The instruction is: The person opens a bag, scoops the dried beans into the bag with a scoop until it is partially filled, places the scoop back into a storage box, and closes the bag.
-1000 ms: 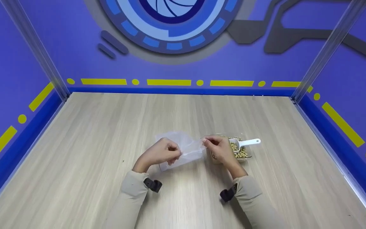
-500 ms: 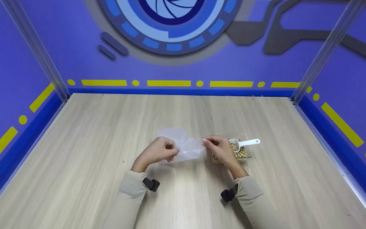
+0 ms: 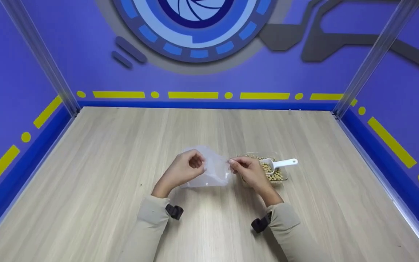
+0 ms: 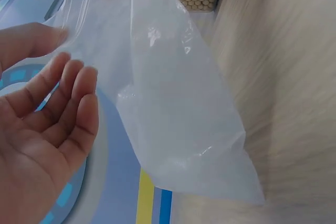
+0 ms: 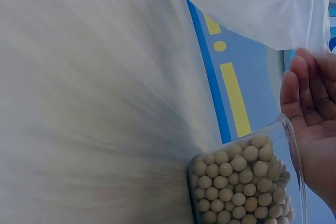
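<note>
A translucent zip bag [image 3: 215,171] hangs above the table between the two hands, its lower part spread out and creased. My right hand [image 3: 249,171] pinches the bag's upper edge between thumb and fingertips, as the right wrist view also shows. At the bag's other side is my left hand [image 3: 186,169], with bent fingers and a small gap between thumb and index fingertip. In the left wrist view its thumb [image 4: 50,36] is right by the zip strip [image 4: 84,9]; whether it touches cannot be told. Beneath the right hand stands a clear container [image 5: 302,177] of round beige beans [image 5: 239,182].
A white scoop [image 3: 286,163] lies in the beans, its handle sticking out over the container's right rim. All this is on a wood-grain table [image 3: 122,145], with blue panels [image 3: 67,47] around its back and sides.
The left hand has risen a little and its fingers have parted from a pinch at the bag. The bag now hangs smoother. The right hand has shifted slightly left, still pinching.
</note>
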Available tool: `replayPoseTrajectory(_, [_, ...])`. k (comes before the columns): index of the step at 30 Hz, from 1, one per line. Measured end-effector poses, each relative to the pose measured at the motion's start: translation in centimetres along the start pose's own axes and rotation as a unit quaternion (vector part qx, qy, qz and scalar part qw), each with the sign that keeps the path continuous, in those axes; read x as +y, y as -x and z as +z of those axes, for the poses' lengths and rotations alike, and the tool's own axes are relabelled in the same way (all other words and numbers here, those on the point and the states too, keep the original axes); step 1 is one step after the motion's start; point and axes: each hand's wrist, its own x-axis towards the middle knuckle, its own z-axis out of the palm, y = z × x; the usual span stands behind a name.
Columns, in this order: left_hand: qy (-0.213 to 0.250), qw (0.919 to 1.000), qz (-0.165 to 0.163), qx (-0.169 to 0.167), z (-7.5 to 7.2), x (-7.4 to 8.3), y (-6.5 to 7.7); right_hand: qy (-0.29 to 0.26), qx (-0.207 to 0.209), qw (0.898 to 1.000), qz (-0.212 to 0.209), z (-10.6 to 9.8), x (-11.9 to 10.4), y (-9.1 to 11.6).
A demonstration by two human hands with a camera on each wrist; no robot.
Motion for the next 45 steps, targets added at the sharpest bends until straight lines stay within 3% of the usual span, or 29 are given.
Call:
replayPoseTrajectory(6, [-0.005,0.9997,0.018,0.015,0.2,0.0,-0.3,-0.005,-0.024,1.000,-0.007,0.1,-0.1,0.1])
replayPoseTrajectory(13, [-0.014,0.9982,0.057,-0.012,0.2,-0.1,-0.4,0.011,-0.035,0.999,-0.012,0.3,-0.1,0.2])
replayPoseTrajectory(20, [-0.001,0.9974,0.043,-0.057,0.1,0.2,-0.2,0.010,-0.052,0.998,-0.018,0.4,-0.2,0.2])
replayPoseTrajectory(26, [-0.017,0.9957,0.041,-0.081,0.2,0.6,-0.3,0.013,-0.065,0.998,-0.007,0.6,-0.5,0.1])
replayPoseTrajectory(35, [-0.049,0.9900,0.086,-0.101,0.4,1.2,-0.5,0.001,-0.048,0.999,0.014,0.8,-3.9,1.0])
replayPoseTrajectory(42, [-0.064,0.9880,0.089,-0.109,0.6,1.3,-0.4,0.014,-0.038,0.999,0.019,0.4,-4.1,1.0])
replayPoseTrajectory(45, [-0.068,0.9872,0.092,-0.112,0.6,1.3,-0.5,0.015,-0.038,0.999,0.029,0.2,-3.1,0.5])
